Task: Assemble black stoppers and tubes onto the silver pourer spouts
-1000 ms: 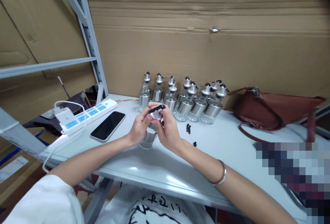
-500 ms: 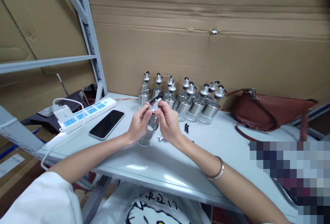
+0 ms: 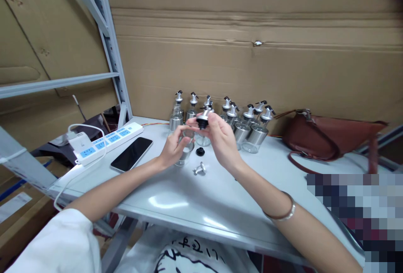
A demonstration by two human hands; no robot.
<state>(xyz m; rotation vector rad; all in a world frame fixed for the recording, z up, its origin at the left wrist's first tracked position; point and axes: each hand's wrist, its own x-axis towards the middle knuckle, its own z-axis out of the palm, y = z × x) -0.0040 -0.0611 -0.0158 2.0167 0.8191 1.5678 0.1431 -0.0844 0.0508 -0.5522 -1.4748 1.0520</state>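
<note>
My right hand [image 3: 222, 136] is closed on a silver pourer spout with a black stopper end [image 3: 203, 120], held above the table. My left hand [image 3: 173, 147] curls around the upper part of a glass bottle [image 3: 185, 155] that stands upright on the table. The stopper end is a little above and to the right of this bottle, apart from it. Beside the bottle lie a loose black stopper [image 3: 200, 151] and a loose silver spout [image 3: 200, 169]. Behind my hands stand several glass bottles with steel sleeves [image 3: 255, 132], topped with silver pourers; my right hand hides some of them.
A phone [image 3: 132, 154] and a white power strip [image 3: 110, 143] with a plugged-in charger lie on the left of the table [image 3: 176, 197]. To the right rests a brown leather bag [image 3: 330, 132]. A cardboard wall [image 3: 201, 63] closes off the back, and a metal shelf post [image 3: 115, 63] stands left.
My hands have moved apart. The right has gone right with the spout, whose black stopper end now shows. The left has lowered to the bottle, and a loose black stopper has come into view.
</note>
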